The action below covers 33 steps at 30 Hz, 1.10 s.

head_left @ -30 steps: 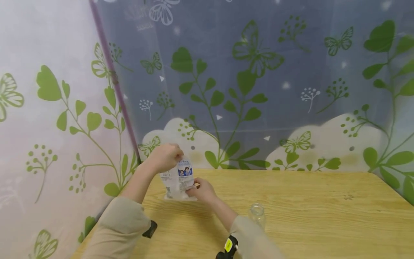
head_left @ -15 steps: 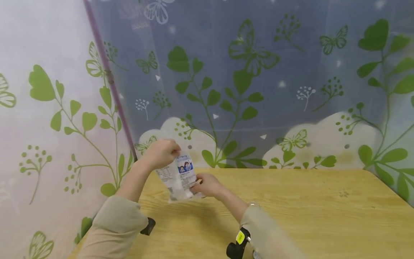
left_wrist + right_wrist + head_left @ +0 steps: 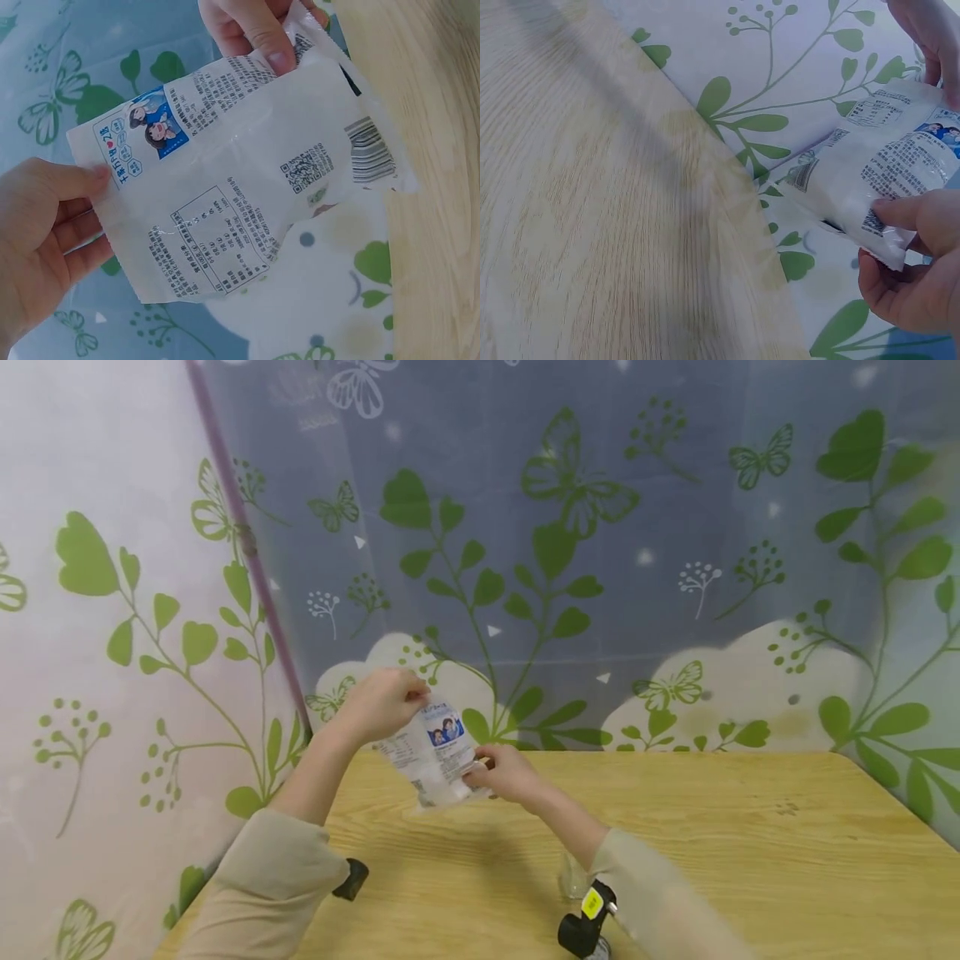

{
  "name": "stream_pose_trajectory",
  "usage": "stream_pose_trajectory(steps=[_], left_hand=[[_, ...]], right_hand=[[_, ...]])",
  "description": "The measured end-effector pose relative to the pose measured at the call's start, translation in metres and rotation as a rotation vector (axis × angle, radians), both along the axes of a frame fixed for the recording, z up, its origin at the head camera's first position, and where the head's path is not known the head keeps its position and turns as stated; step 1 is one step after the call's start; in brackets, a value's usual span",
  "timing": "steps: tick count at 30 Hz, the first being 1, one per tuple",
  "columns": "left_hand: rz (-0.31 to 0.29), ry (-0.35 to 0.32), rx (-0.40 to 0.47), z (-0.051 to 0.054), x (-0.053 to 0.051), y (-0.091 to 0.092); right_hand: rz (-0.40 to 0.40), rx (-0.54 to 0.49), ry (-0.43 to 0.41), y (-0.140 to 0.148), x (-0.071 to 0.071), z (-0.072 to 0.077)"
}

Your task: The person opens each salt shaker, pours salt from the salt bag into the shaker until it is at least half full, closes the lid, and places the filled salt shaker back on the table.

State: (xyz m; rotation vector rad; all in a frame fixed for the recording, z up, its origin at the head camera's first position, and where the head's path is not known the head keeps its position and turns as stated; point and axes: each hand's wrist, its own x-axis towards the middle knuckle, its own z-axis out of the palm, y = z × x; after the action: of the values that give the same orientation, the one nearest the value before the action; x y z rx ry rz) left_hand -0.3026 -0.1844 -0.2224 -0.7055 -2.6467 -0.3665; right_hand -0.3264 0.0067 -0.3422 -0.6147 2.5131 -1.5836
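Between both hands hangs a white plastic packet [image 3: 435, 756], printed with small text, a blue picture, a code square and a barcode [image 3: 371, 150]. It is held tilted above the far left part of the table. My left hand [image 3: 386, 702] pinches its upper edge between thumb and fingers. Lower down, my right hand [image 3: 506, 772] grips the opposite corner, the thumb [image 3: 896, 214] lying on the printed face and the fingers curled behind. What the packet contains cannot be seen.
A clear glass jar [image 3: 573, 877] stands on the wooden table [image 3: 712, 835], partly hidden by the right forearm. A patterned curtain [image 3: 465, 527] with green leaves and butterflies closes off the back and left. Black wrist cameras sit at both forearms.
The packet has been lifted off the table and moved slightly right, tilting as it rose. Both hands have moved with it, keeping their hold.
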Motion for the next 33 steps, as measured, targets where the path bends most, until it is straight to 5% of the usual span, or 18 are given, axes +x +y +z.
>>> stream_pose_trajectory(steps=[16,24,30,33], left_hand=[[-0.008,0.007,0.032,0.004,-0.004,0.051],[0.010,0.043,0.080,0.008,-0.005,0.071],[-0.024,0.116,0.079,0.004,-0.007,0.090],[-0.054,0.099,0.094,0.000,-0.008,0.098]], right_hand=[[-0.044,-0.177,-0.087,0.064,-0.002,0.005],[-0.032,-0.160,-0.075,0.092,-0.001,0.017],[0.013,-0.200,-0.083,0.110,0.000,0.008],[0.023,-0.233,-0.096,0.119,0.001,0.001]])
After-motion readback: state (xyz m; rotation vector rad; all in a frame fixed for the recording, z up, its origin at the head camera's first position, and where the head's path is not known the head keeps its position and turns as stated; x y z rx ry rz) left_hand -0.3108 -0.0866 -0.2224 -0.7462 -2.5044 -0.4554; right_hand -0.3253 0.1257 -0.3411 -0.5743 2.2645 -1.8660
